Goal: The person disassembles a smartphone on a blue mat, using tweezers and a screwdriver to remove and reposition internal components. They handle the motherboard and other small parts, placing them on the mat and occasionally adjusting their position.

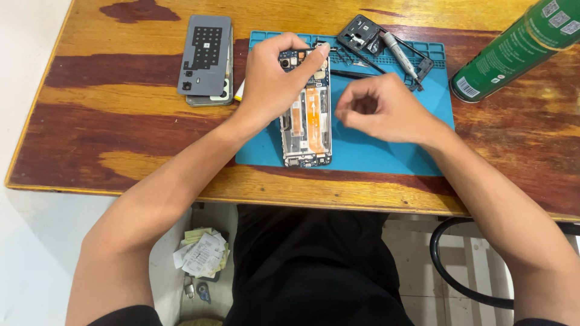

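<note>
I had the opened phone lying lengthways on the blue mat, near the front edge of the worktop, its back off and the boards and orange flex showing. My left hand lay over its upper left corner, the grip closed round the top edge, thumb and forefinger pinching the frame by the camera end to pin it flat. My right hand hovered just beside the phone's right edge, its grip pressed together at the fingertips; whether it held some tiny part there, I could not tell, since the fingers curled over the spot. To do this well, I judged, the left hand had to bear down on the frame only, never on the flex or the board, and the right had to come in low and steady so that nothing small could slip and roll off the mat. The screwdriver lay at the far side of the mat across a black plastic cover, close enough to reach without letting go of the phone. Two grey back panels sat stacked off the mat to the left, and a green spray can lay tilted at the right, well apart from my work.
</note>
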